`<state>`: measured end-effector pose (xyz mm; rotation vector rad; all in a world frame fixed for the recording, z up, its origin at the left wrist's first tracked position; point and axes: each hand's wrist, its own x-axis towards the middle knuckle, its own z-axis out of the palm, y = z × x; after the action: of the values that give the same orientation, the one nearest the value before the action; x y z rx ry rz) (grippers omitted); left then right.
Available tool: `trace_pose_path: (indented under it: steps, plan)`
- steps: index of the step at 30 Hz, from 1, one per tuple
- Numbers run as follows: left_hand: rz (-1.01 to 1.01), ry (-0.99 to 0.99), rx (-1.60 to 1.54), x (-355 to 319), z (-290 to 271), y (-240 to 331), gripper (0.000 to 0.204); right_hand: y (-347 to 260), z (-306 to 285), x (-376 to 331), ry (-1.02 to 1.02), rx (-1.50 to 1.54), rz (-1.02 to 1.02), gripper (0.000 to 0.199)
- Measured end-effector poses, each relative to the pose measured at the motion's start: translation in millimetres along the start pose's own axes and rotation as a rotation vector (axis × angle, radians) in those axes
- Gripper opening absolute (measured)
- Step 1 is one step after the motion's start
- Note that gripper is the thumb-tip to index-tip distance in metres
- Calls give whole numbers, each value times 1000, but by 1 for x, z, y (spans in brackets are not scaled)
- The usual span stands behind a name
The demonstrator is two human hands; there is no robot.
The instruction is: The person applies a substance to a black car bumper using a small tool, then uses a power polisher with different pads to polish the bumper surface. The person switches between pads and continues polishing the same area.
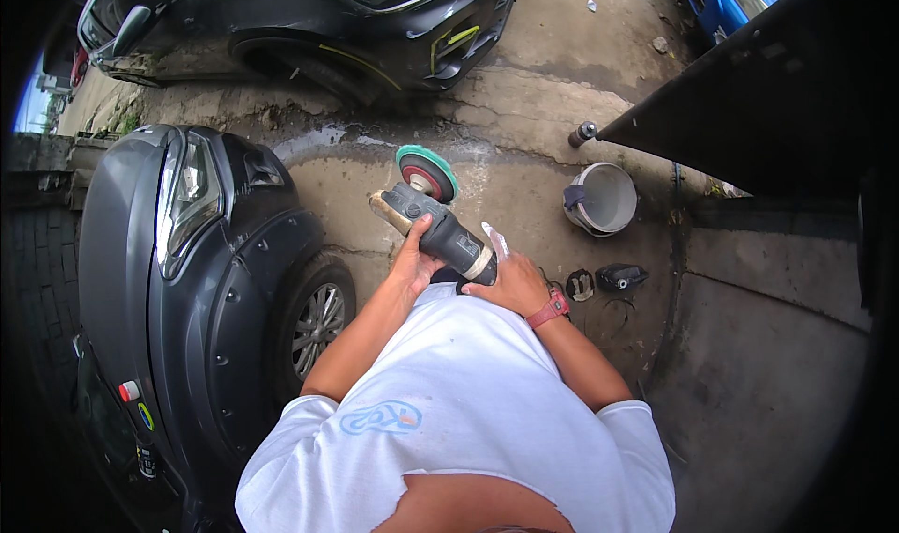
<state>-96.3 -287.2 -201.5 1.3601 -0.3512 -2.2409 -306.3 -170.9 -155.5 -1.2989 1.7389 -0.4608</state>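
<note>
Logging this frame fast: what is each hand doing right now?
Left hand: closed around the body of the polishing machine.
Right hand: at the polisher's rear end, touching it; cannot tell whether its grip is closed.

— How are the arms set?
— Both bent in front of the chest. Left hand (pixel 412 257) curled in a closed grip; right hand (pixel 513 285) wrapped shut just beside it.
</note>
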Motion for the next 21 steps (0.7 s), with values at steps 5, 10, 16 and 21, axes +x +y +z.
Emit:
trace_pose_path:
  steps: [5,10,16,21]
  plan:
    - [35,-124,40,-9,-5,-14,81,20,-19,13,217,779,-35,92]
    - [88,-186,192,-17,14,-10,78,17,-51,42,200,1038,-208,99]
    - [88,-182,274,-26,42,-5,75,-3,-72,53,53,1176,-236,109]
    - [63,-168,316,-28,50,-3,72,-4,-72,52,43,1182,-207,109]
